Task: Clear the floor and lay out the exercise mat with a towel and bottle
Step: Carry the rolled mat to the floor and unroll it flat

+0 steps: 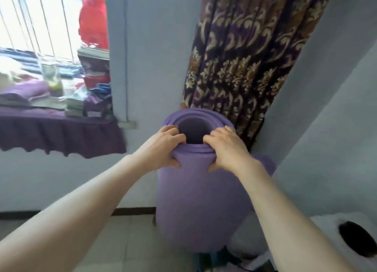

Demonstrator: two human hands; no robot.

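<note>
A rolled purple exercise mat [195,200] stands upright in the room's corner, its open top end facing me. My left hand [163,147] grips the left side of the roll's top rim, fingers hooked inside and thumb outside. On the right side of the rim my right hand [228,149] holds it the same way. A clear bottle [51,75] stands blurred among things on the window sill at left. No towel can be told apart for certain.
A patterned dark curtain [240,63] hangs behind the mat. The sill [61,128], draped in purple cloth, holds folded fabrics and books. A white plush object [346,237] sits at lower right. Pale tiled floor [126,241] lies below, with a wall at right.
</note>
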